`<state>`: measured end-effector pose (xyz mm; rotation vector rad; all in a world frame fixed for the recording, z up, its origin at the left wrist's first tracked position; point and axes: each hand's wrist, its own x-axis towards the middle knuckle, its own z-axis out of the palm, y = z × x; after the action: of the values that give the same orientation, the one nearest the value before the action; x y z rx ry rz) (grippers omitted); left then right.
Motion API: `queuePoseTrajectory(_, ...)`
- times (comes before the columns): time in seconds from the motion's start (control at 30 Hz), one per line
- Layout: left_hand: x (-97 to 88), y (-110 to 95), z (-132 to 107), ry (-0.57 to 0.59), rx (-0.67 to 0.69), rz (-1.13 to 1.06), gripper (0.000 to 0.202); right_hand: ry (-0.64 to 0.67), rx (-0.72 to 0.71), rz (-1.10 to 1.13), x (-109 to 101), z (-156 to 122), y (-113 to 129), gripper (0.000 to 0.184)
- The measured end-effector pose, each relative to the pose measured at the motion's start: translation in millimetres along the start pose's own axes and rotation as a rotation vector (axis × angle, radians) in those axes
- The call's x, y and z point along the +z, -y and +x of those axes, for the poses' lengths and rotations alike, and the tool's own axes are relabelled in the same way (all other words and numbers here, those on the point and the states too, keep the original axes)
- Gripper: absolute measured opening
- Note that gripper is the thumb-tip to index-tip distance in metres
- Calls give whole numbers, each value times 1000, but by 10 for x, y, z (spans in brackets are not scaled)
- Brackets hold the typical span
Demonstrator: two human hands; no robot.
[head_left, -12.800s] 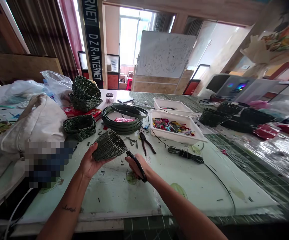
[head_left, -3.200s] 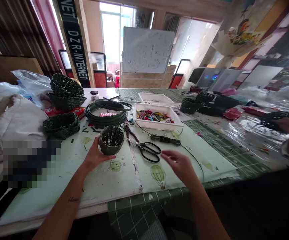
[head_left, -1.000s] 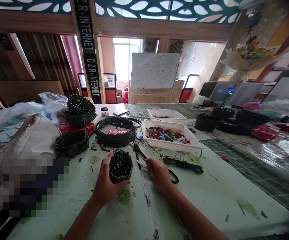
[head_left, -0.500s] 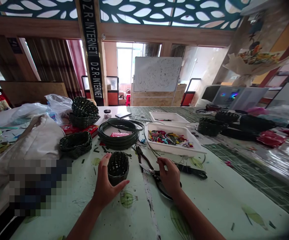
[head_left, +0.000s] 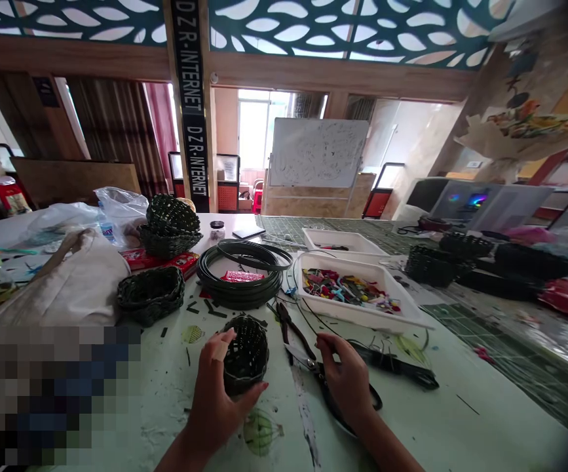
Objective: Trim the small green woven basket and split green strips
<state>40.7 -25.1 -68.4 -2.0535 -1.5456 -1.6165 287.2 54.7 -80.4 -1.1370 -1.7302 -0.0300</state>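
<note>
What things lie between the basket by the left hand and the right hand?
In the head view, the pliers and the scissors lie between the basket and the right hand, which partly hides the scissors.

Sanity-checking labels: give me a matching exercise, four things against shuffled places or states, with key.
Things
1. Left hand
2. Scissors
3. Front tray
4. Whiteboard

Places or states
A. Holds colourful bits
B. Upright beyond the table
C. Around a small basket
D. Partly hidden by the right hand

Pairs: 1-C, 2-D, 3-A, 4-B
</note>
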Motion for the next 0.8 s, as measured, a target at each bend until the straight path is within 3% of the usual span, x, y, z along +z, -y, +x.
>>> queuePoseTrajectory(0.13,-46,-46,79,9,109,15,31,23,-80,-13,37,-32,-40,17)
queuePoseTrajectory(0.2,-43,-64,110,11,154,7,18,31,-107,-8,38,-37,-52,16)
queuePoseTrajectory(0.47,-42,-10,124,-41,157,46,21,51,-236,2,-2,-2,33,18)
queuePoseTrajectory(0.63,-100,4,127,-55,97,63,26,106,-225,13,-18,-13,49,22)
queuePoseTrajectory(0.8,-102,1,133,-76,80,38,18,-33,-207,11,-126,46,33,21)
